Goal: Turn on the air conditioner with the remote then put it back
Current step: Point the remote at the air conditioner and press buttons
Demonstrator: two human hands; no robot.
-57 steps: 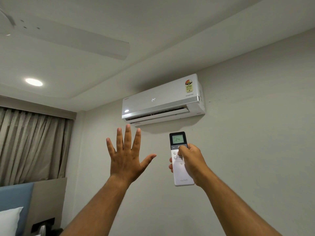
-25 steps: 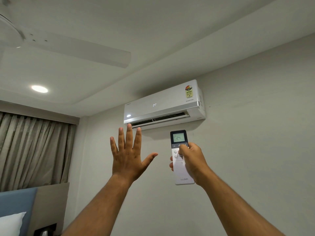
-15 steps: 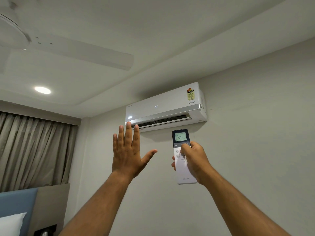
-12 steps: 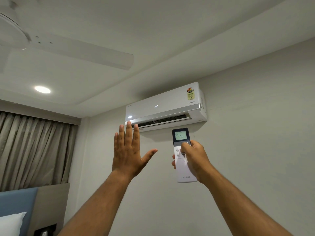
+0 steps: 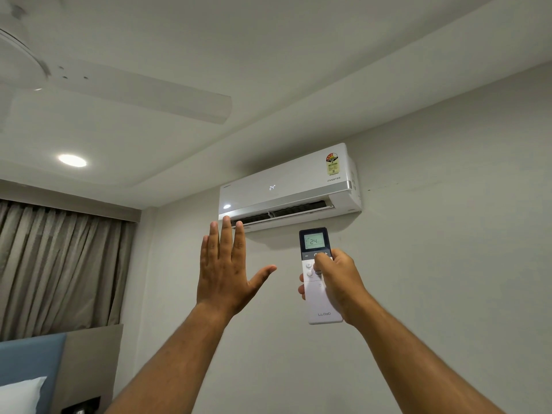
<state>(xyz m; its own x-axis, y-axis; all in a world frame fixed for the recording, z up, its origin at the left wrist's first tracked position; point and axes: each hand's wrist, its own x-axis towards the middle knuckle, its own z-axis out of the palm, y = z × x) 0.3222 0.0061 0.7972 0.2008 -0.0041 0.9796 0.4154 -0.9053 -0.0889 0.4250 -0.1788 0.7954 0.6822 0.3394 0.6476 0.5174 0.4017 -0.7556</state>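
Observation:
A white air conditioner (image 5: 286, 186) hangs high on the wall, its panel lit with 24 and its bottom flap swung wide. Just below it I hold up a white remote (image 5: 321, 303) with a dark top and a lit screen reading 24. My right hand (image 5: 340, 282) grips the remote upright, thumb on the buttons under the screen. My left hand (image 5: 225, 270) is raised flat to the left of the remote, palm toward the unit, fingers together and thumb out, its fingertips level with the flap.
A white ceiling fan (image 5: 119, 88) and a round ceiling light (image 5: 72, 160) are overhead at the left. Beige curtains (image 5: 56, 264) cover the left wall. A blue headboard (image 5: 30, 363) and a white pillow (image 5: 21, 395) sit at the bottom left.
The air conditioner's flap has swung further down, showing the dark vent. My left fingers have drawn together, and both hands rose slightly toward the unit.

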